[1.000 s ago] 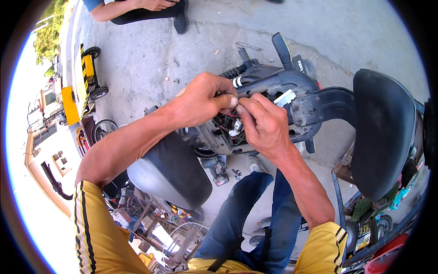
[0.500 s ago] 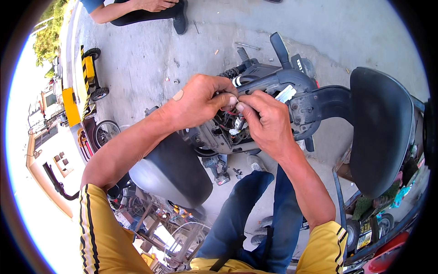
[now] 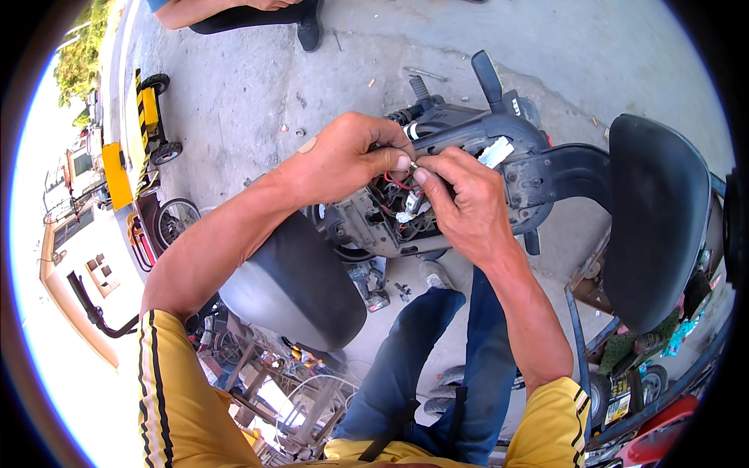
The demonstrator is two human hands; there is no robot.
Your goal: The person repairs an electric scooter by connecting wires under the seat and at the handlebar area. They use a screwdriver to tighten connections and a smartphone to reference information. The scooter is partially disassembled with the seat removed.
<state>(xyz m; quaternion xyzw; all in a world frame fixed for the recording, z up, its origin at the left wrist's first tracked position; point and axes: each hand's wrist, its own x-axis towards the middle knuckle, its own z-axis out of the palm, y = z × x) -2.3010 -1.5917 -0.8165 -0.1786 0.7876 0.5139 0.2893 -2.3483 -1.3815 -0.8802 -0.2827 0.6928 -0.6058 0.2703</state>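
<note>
Small piece (image 3: 413, 164) at the meeting of the fingertips: mostly covered, kind not readable. Wiring bay below partly hidden by both hands; where the red wire (image 3: 396, 182) ends, cannot tell. Another person (image 3: 257, 17) at the top edge, cut off by the frame, face out of view. Power tool (image 3: 376, 295) beside the scooter frame (image 3: 527, 187), partly covered.

Ground: grey concrete (image 3: 351, 86), cracked, scattered with bits. Outdoors, bright; left side washed out. Yellow wheeled cart (image 3: 150, 117) at left. Black seat (image 3: 659, 222) on the right, grey-black rounded panel (image 3: 292, 281) at lower left, cluttered parts below it.

Left hand (image 3: 355, 156): comes in over the frame from the left, thumb and forefinger pinched closed on the small piece. Right hand (image 3: 472, 199): thumb and forefinger closed on the same piece from the other side, remaining fingers curled. The two hands nearly touch, above the open wiring bay. White connector (image 3: 411, 203) among the wires just below, apart from the fingertips.
</note>
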